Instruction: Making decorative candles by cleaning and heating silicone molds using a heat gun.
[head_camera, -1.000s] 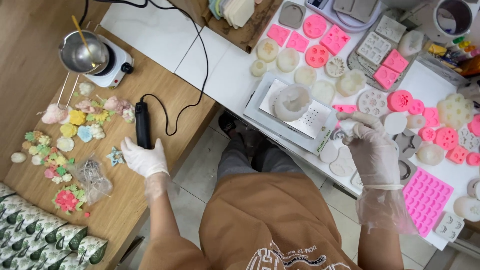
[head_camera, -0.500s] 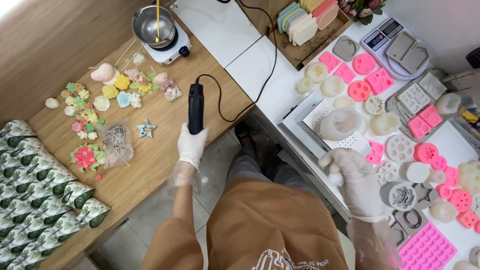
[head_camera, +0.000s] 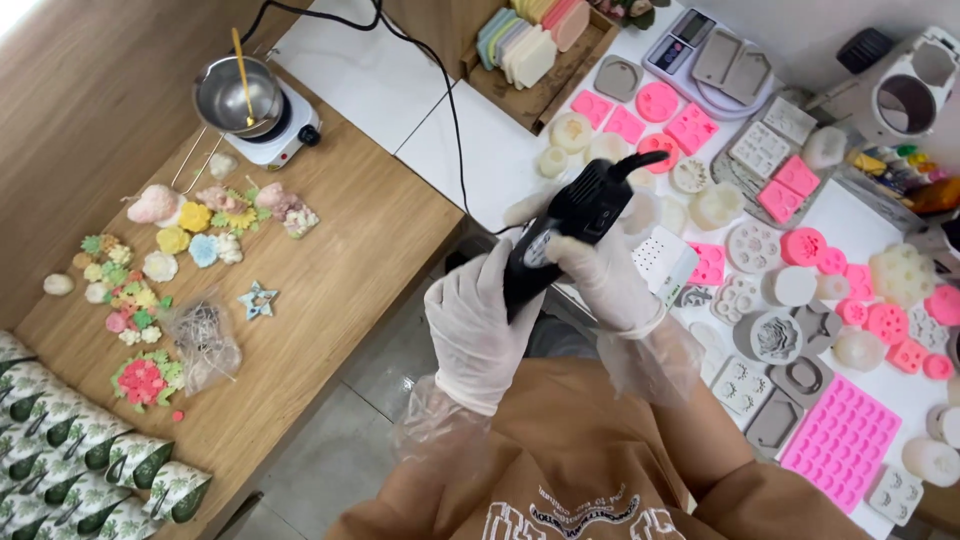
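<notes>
Lifted off the table, 1 black heat tool now sits in 2 gloved hands.

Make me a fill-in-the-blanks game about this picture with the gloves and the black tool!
1. Both hands, the left hand and the right hand, hold one ____ tool with a cord.
2. The small metal pot has a ____ stick standing in it.
3. The little star lies on the ____ table.
4. The big mold tray with many small holes is ____.

Missing words: black; yellow; wooden; pink
</notes>
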